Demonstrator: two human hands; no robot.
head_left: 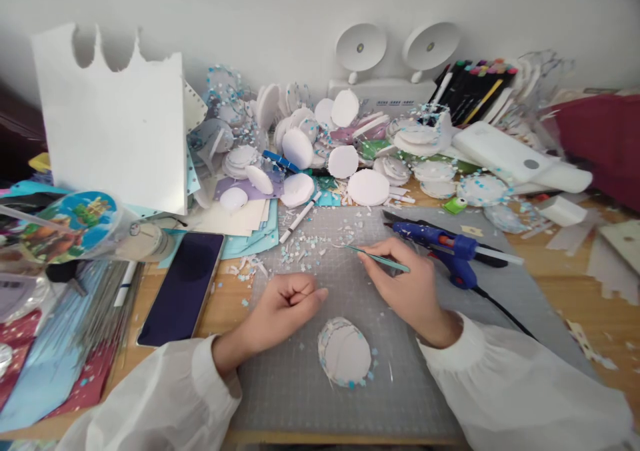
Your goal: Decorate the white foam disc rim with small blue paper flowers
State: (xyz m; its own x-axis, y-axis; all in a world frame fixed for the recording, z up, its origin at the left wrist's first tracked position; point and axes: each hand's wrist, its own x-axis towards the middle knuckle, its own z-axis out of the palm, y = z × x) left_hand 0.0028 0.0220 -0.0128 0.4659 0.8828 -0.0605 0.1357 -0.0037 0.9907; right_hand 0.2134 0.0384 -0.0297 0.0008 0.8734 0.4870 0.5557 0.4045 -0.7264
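Note:
My right hand point(403, 281) pinches a pair of teal tweezers point(384, 259), their tips pointing left over small paper bits. Something thin and pale shows at the tips, too small to tell what. Closed in a loose fist, my left hand point(286, 306) rests on the grey cutting mat point(300, 398), with nothing visible in it. Nearer to me on the mat lies a round white paper disc point(345, 352), edged with blue and white bits. Tiny blue and white paper pieces point(313, 248) are scattered beyond my hands.
A blue glue gun point(440, 241) with its cable lies right of my right hand. To the left are a phone point(183, 288) and a lidded cup point(75, 228). White discs point(369, 188) pile up along the back, near a twin-headed lamp point(383, 94). A white marker point(300, 218) lies nearby.

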